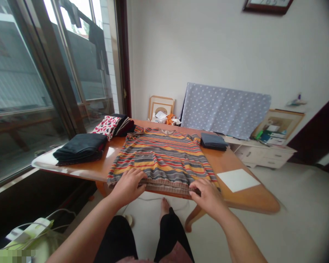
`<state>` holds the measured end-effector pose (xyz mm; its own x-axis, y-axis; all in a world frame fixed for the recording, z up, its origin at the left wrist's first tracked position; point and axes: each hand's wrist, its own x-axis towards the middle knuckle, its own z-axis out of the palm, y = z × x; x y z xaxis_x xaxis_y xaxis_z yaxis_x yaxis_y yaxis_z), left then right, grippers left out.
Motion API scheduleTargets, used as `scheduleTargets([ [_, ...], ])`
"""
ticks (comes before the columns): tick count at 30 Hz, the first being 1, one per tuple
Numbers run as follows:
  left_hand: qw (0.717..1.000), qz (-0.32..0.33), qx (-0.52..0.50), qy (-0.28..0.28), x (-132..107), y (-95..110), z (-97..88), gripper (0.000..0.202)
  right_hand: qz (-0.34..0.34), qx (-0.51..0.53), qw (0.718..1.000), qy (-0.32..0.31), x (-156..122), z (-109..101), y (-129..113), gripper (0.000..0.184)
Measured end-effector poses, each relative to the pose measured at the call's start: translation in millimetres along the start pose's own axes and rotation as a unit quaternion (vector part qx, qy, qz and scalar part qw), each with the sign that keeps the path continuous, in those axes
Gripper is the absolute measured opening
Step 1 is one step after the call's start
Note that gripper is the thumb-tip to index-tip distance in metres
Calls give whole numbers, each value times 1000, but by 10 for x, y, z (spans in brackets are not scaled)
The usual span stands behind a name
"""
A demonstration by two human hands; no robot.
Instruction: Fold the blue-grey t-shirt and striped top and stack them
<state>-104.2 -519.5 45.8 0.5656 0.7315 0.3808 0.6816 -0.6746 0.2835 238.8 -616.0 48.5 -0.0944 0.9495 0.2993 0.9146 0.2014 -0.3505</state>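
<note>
Garment of striped multicoloured cloth [167,155], spread on brown wooden bench [253,201]; hem [167,187] is pinched by fingers of left hand [129,185] and right hand [207,194]. Straightening is presumably in hand; even tension would be required next.

I hold a striped shirt [164,157] of matt, rumpled cloth, ribbed at the hem [167,185], on a counter [244,200] of smooth, glossy wood.

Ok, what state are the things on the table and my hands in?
Striped top, spread out, creased.
Black clothes, folded.
Red-patterned cloth, folded.
Dark cloth beside it, folded.
Dark blue clothes, folded.
White sheet, lying flat.
Left hand, gripping the hem.
Right hand, gripping the hem.
</note>
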Motion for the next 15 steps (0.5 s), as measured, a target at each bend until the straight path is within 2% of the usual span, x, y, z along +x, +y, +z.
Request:
scheduleTargets([
  [4, 1000, -19, -10, -9, 18, -42, 48, 15, 6, -40, 999, -5, 39, 101, 41, 10],
  [7, 999, -19, -35, 7, 9, -77, 49, 17, -5, -37, 999, -9, 65, 119, 78, 11],
  [12, 996, -12, -71, 58, -40, -116, -117, 19, -29, 6, 999, 17, 78, 7, 21, 11],
  [15, 995, -10, -85, 43, -118, -157, -236, 17, -35, 17, 999, -1, 52, -38, -19, 10],
])
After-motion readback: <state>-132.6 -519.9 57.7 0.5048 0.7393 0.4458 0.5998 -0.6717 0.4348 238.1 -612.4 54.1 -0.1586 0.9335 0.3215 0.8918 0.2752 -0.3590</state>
